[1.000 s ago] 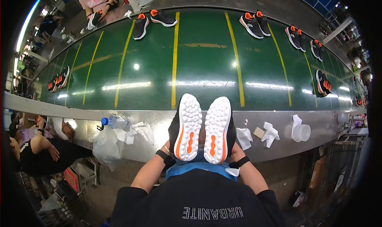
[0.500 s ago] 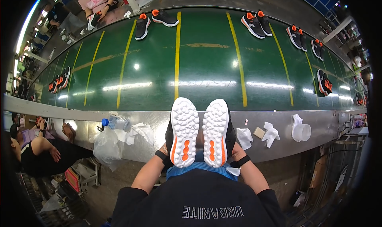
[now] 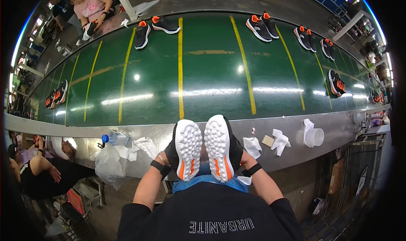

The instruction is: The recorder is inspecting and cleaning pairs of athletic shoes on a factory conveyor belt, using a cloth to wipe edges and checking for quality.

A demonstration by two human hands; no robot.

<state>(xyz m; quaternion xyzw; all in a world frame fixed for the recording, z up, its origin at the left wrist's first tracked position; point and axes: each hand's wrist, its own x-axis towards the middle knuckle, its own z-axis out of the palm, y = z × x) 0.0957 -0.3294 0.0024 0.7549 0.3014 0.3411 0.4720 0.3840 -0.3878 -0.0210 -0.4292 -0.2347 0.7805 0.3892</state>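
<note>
Holding in the left hand [image 3: 162,157] a black fabric sport shoe [image 3: 188,148] with a white knobbed sole and orange inset, and in the right hand [image 3: 248,160] a matching black sport shoe [image 3: 218,144], both over the near edge of the grey metal bench [image 3: 336,131]. Gripping from the outer sides, around the uppers; cannot tell the exact position of the fingers, hidden behind the shoes. Keeping soles toward the head, toes up and almost touching, heels near the body, probably for seeing both undersides together and comparing them. Note toward the left end of the bench a clear bottle with blue cap [image 3: 118,138] and a thin translucent plastic bag [image 3: 111,165] hanging over the near edge; toward the right, a beige rectangular block [image 3: 267,140] and a translucent round cup [image 3: 314,137], perhaps laid to the sides for leaving the middle free. Note also, along the far edge of the green striped belt [image 3: 211,78], black-and-orange shoes in pairs [image 3: 258,28], likely grouped so for avoiding mixing. Compared with half a second ago, holding the two shoes lower in view, closer to the body, toes now barely past the near edge of the belt, and more tilted, with orange insets looking shorter.
</note>
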